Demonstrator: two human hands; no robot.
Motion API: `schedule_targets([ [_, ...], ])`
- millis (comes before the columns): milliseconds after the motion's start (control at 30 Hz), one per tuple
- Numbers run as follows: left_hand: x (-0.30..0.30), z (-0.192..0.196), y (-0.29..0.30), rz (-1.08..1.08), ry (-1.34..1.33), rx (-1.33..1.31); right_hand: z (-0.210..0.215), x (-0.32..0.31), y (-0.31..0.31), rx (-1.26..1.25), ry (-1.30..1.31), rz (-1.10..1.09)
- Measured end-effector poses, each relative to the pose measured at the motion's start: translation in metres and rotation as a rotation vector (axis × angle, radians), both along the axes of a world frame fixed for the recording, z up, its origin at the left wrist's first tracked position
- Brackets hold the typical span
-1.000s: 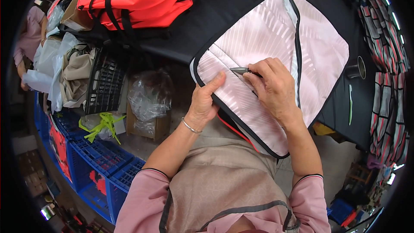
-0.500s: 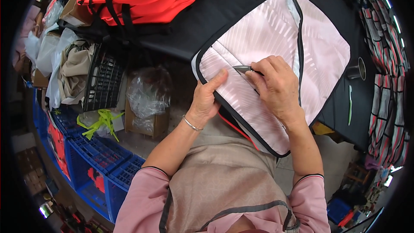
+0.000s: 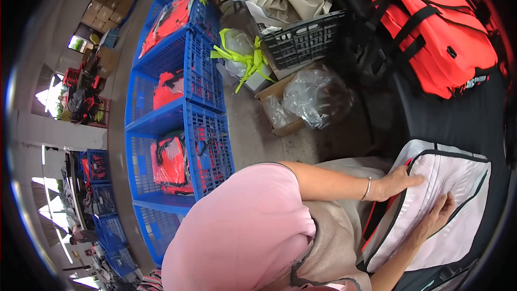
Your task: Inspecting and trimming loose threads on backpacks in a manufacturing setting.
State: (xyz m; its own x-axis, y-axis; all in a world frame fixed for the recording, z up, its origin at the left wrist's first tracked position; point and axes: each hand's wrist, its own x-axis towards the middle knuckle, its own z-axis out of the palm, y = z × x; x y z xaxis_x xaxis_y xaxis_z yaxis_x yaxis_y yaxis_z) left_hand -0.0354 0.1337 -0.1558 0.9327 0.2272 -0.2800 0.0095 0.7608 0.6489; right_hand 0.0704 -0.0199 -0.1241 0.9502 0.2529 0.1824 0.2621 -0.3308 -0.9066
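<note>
A pale pink fabric piece with black bound edges and a zipper lies at the lower right, partly on the black table cover. Its near left edge is pinched by my left hand, thumb on top and fingers beneath. My right hand rests over the middle of the fabric, fingers curled together. The small pointed cutting tool it held earlier cannot be made out now. A strip of red material shows under the fabric's left edge, next to my apron.
Red bags with black straps sit on the table at upper right. A black crate holds beige cloth. Below it stands a cardboard box with clear plastic. Stacked blue crates hold red items at left, near yellow-green strips.
My view has swung to the left, so the fabric now appears at the lower right and the blue crates near the middle. The cutting tool in my right hand has gone out of sight.
</note>
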Motion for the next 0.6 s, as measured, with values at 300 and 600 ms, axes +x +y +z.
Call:
schedule_targets([
  [300, -0.039, -0.022, -0.064, -0.317, 0.463, 0.331, -0.01, -0.004, 0.026, -0.04, -0.065, -0.114],
  [600, -0.01, 0.002, -0.017, -0.308, 0.042, -0.309, 0.044, -0.028, -0.024, 0.174, 0.133, -0.241],
])
